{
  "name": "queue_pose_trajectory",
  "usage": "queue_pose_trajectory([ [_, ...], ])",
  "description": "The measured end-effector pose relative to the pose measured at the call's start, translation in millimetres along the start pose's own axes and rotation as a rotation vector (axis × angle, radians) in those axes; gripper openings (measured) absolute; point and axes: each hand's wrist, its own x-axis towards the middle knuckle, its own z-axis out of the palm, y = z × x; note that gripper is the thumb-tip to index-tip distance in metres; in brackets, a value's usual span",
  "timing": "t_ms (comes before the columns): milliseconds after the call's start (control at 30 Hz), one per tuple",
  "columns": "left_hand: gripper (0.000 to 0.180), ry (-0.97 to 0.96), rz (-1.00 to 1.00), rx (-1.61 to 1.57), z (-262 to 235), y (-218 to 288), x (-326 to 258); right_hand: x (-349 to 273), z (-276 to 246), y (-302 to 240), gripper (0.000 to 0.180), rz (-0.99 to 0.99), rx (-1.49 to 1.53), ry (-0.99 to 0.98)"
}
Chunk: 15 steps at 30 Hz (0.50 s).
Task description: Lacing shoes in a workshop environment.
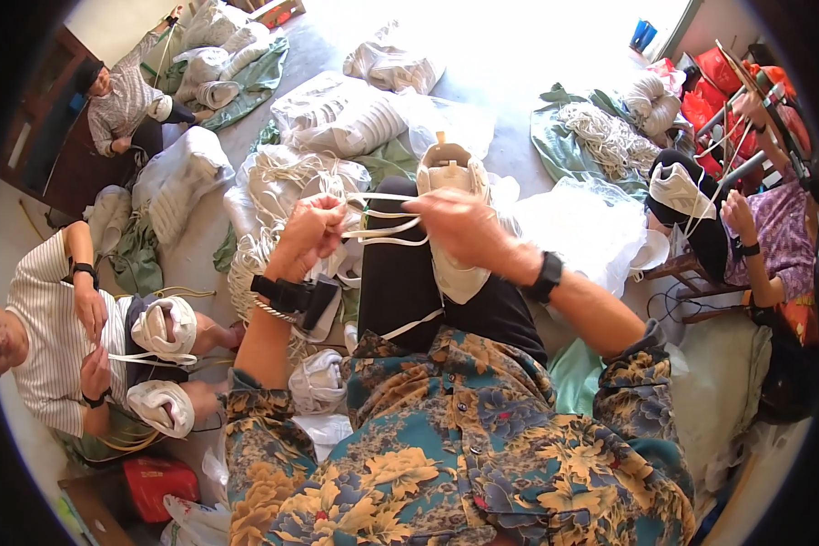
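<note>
A cream-white shoe (461, 287) lies along my black-trousered thighs, its opening and heel tab at the far end. White shoelace (391, 241) runs in several strands between my hands, left of the shoe. My left hand (314, 226) is closed in a pinch on the lace, out beside my left knee. Over the middle of the shoe, my right hand (464, 229) is curled around the other end of the strands, slightly blurred, and it hides part of the upper. Another lace end (416, 325) trails across my left thigh below the shoe.
Bagged white shoes (337, 114) and a bundle of laces (255, 273) lie ahead and left. A lace heap (601, 136) rests on green cloth at far right. Co-workers sit at left (50, 328), far left (123, 114) and right (778, 237), with shoes by them.
</note>
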Motion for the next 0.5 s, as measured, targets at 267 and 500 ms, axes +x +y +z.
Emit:
queue_pose_trajectory([
  [267,0.007,-0.243,0.092,-0.857,31,9,2,-10,-91,69,0.020,0.393,0.562,0.172],
  [500,0.008,0.056,0.173,-1.268,-9,-80,46,-99,-339,127,0.018,0.825,1.111,0.997],
])
